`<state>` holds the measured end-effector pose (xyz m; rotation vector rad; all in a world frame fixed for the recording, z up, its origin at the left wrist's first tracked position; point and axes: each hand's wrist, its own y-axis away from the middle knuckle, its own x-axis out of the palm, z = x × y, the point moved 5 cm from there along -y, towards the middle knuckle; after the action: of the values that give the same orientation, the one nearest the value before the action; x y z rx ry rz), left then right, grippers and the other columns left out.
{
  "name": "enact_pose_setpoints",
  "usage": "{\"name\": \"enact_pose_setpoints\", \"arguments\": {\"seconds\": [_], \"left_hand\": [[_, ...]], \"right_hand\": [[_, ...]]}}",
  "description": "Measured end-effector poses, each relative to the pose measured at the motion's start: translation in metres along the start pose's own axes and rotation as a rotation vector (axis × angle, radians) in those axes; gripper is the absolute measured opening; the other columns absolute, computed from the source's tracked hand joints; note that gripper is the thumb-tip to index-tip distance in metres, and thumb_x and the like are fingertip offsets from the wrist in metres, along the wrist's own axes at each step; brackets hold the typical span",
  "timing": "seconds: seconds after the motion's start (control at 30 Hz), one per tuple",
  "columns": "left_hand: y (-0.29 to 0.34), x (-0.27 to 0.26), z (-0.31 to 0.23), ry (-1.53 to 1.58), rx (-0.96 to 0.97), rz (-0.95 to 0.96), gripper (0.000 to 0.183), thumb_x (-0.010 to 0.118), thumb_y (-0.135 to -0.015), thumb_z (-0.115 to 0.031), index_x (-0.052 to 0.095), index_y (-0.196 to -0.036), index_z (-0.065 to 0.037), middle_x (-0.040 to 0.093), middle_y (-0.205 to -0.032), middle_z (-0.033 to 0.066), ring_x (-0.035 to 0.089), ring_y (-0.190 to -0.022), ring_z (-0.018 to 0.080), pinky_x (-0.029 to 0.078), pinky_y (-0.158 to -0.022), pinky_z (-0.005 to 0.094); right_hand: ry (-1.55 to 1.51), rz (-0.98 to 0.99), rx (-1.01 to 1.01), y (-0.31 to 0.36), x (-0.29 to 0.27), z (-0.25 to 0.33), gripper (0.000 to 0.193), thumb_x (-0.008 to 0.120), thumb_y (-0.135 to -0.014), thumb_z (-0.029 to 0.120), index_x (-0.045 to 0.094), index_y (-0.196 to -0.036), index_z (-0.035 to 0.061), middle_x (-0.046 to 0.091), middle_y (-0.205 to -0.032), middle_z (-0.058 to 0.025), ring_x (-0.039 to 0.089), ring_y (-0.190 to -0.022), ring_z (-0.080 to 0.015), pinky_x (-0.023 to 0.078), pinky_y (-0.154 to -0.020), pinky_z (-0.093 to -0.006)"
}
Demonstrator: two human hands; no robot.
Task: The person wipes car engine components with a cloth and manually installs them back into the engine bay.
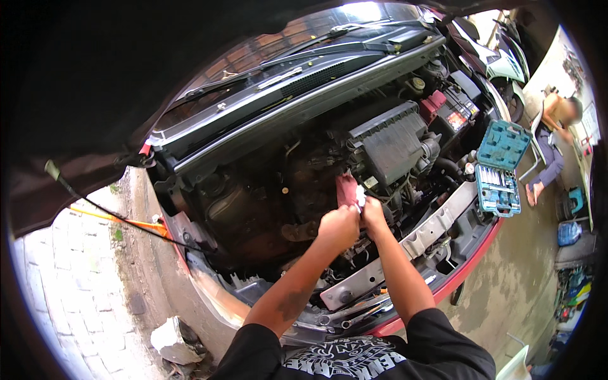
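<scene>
Over the open engine bay, both my hands are close together around a bunched reddish-pink rag [346, 189] with a white part. My left hand [340, 227] is closed in a fist at the rag's lower end. Beside it on the right, my right hand [372, 214] is closed on the white part. Whether something is wrapped inside the rag is hidden. Just beyond the hands sits the black engine cover [389, 139]. Wrenches [354, 312] lie along the front edge of the bay, below my forearms.
A teal socket set case [500, 171] lies open on the car's right front edge. Behind it is the battery [457, 113] with a red terminal cover. A prop rod [126, 218] stands at left, under the raised hood. A person [552, 142] sits at far right.
</scene>
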<state>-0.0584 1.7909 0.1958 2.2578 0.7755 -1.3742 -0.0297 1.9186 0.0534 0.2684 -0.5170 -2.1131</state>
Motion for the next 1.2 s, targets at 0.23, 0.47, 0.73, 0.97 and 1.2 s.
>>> {"name": "enact_pose_setpoints", "arguments": {"seconds": [0.23, 0.47, 0.73, 0.97, 1.2], "left_hand": [[0.128, -0.039, -0.085, -0.056, 0.269, -0.232, 0.014, 0.066, -0.085, -0.019, 0.060, -0.086, -0.007, 0.056, -0.081, 0.0075, 0.062, -0.076, 0.0250, 0.054, -0.059, 0.0387], [0.229, -0.087, -0.115, 0.033, 0.345, -0.364, 0.023, 0.076, -0.081, -0.025, 0.060, -0.085, -0.008, 0.056, -0.084, 0.0070, 0.060, -0.076, 0.0249, 0.049, -0.059, 0.0362], [0.287, -0.143, -0.091, 1.010, -0.015, -0.748, 0.039, 0.082, -0.085, -0.025, 0.065, -0.111, -0.002, 0.067, -0.099, 0.0033, 0.063, -0.093, 0.0141, 0.048, -0.088, 0.0282], [0.322, -0.126, -0.054, 1.277, -0.086, -0.461, 0.031, 0.071, -0.095, -0.012, 0.064, -0.122, 0.001, 0.069, -0.109, 0.0018, 0.061, -0.102, 0.0078, 0.048, -0.091, 0.0248], [0.337, -0.090, 0.003, 1.521, -0.179, -0.401, 0.024, 0.070, -0.095, -0.011, 0.064, -0.114, 0.001, 0.069, -0.106, 0.0024, 0.061, -0.095, 0.0078, 0.050, -0.086, 0.0249]], "right_hand": [[-0.670, 0.379, -0.168, 0.174, 0.024, 0.058, 0.039, 0.056, -0.092, 0.019, 0.058, -0.129, 0.0081, 0.064, -0.121, -0.0100, 0.060, -0.113, -0.0270, 0.048, -0.098, -0.0384], [0.696, 0.202, -1.246, 0.263, 0.042, 0.095, 0.053, 0.067, -0.085, 0.009, 0.051, -0.135, 0.0028, 0.062, -0.125, -0.0077, 0.061, -0.112, -0.0251, 0.046, -0.105, -0.0368], [0.375, -0.008, -1.666, 0.371, 0.037, 0.126, 0.065, 0.082, -0.070, 0.016, 0.056, -0.126, 0.0015, 0.063, -0.122, -0.0099, 0.066, -0.110, -0.0283, 0.051, -0.100, -0.0394], [-0.519, 0.739, 0.031, 0.335, 0.013, 0.002, 0.062, 0.066, -0.089, 0.045, 0.058, -0.128, -0.0017, 0.068, -0.109, -0.0113, 0.067, -0.082, -0.0208, 0.053, -0.072, -0.0317], [-0.444, 0.404, -0.005, 0.390, 0.030, 0.007, 0.032, 0.067, -0.097, 0.030, 0.057, -0.113, 0.0044, 0.057, -0.080, -0.0024, 0.048, -0.058, -0.0094, 0.038, -0.053, -0.0262]]}}
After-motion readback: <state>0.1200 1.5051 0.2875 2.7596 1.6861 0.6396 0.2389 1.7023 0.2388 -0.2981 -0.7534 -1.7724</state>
